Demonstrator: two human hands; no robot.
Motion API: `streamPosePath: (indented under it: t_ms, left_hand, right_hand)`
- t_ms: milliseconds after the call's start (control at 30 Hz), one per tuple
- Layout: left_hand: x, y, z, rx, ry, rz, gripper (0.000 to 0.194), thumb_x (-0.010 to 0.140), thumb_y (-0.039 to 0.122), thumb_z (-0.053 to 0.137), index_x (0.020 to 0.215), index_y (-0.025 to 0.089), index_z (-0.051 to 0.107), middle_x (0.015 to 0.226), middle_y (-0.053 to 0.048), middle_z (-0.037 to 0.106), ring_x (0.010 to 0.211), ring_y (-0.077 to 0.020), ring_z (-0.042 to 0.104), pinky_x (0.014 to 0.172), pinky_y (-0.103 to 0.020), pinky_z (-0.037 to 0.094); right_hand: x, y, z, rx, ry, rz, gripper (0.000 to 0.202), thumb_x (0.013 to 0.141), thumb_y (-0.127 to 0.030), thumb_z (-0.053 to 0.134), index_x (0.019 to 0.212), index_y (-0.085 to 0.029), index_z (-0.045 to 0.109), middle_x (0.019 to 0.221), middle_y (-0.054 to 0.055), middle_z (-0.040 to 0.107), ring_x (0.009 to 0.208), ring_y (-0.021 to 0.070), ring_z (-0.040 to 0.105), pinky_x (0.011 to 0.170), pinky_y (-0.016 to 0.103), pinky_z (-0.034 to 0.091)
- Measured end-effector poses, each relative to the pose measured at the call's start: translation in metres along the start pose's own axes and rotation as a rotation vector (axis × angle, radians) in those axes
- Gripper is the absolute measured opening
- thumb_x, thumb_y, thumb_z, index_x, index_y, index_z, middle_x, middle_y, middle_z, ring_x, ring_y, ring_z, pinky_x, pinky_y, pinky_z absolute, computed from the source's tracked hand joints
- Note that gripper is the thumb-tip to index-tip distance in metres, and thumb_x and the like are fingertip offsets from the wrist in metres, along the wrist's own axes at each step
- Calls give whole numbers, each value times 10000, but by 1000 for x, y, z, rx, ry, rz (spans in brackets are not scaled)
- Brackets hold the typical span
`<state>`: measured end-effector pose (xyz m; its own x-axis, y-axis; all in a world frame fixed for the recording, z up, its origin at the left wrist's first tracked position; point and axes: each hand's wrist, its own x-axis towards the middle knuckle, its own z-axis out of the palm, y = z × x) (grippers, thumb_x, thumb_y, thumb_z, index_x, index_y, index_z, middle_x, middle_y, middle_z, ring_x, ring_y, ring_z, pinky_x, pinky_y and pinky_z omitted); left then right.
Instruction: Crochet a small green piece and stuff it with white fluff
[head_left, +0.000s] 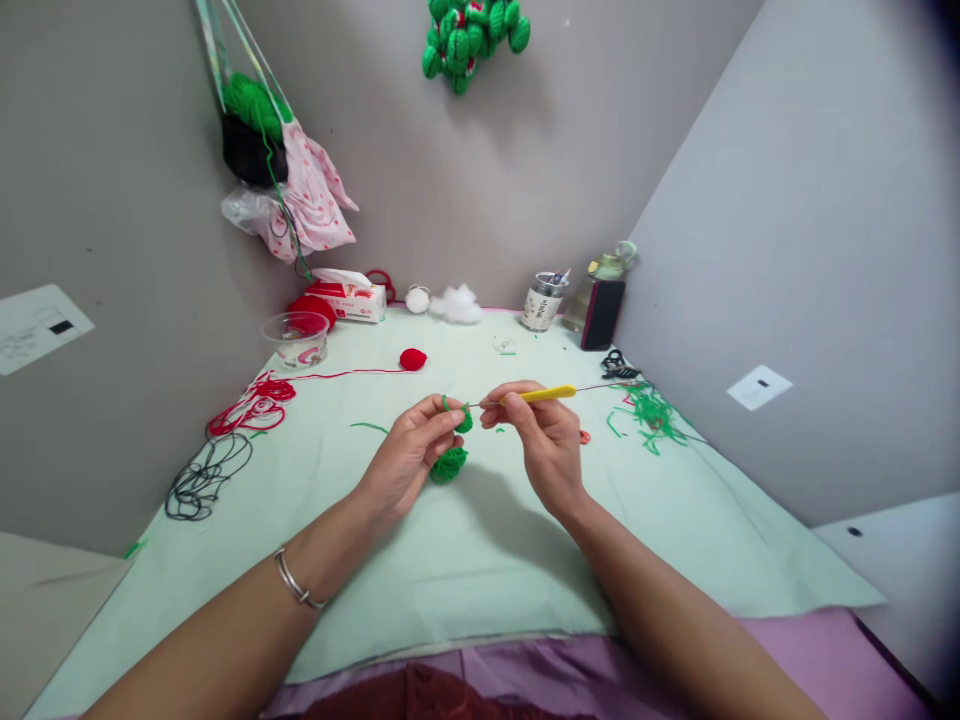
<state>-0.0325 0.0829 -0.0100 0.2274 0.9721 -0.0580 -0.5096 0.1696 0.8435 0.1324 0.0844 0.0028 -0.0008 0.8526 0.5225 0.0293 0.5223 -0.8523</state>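
Green crochet occupies left fingers — open cloth reaches the near edge.

Print on a tissue pack, a pen holder and a clear tub is too small and blurred to read.

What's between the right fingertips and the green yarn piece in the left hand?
Head view: just the metal end of the yellow-handled hook spans that gap.

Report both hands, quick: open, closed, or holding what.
Left hand: closed, pinching the small green crochet piece.
Right hand: closed, holding the yellow hook.
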Motion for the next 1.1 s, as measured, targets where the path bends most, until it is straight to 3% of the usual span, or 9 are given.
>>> streamPosePath:
  t_ms: [467, 767, 1100]
  left_hand:
    - [-2, 2, 1, 78, 24, 35, 176, 774, 299, 835, 811, 209, 688, 691, 57, 545, 644, -99, 491, 719, -244, 448]
    - [-1, 0, 0, 61, -16, -3, 192, 784, 292, 837, 793, 192, 674, 729, 50, 557, 583, -72, 430, 696, -247, 441]
    - [0, 2, 0, 52, -28, 10, 228, 773, 261, 839, 962, 190, 731, 771, 33, 604, 669, -87, 499, 669, -215, 414]
  right_hand:
    - [-2, 2, -1, -100, -66, -97, 235, 1032, -358, 580, 918, -220, 732, 869, 27, 700, 731, 159, 679, 705, 333, 544]
    - [-2, 9, 0, -133, -91, -187, 202, 1041, -308, 564, 945, -226, 721, 877, 28, 690, 734, 153, 674, 700, 328, 544]
    - [-3, 9, 1, -108, -102, -217, 196, 1041, -277, 566, 956, -213, 731, 867, 28, 681, 723, 140, 667, 667, 300, 552]
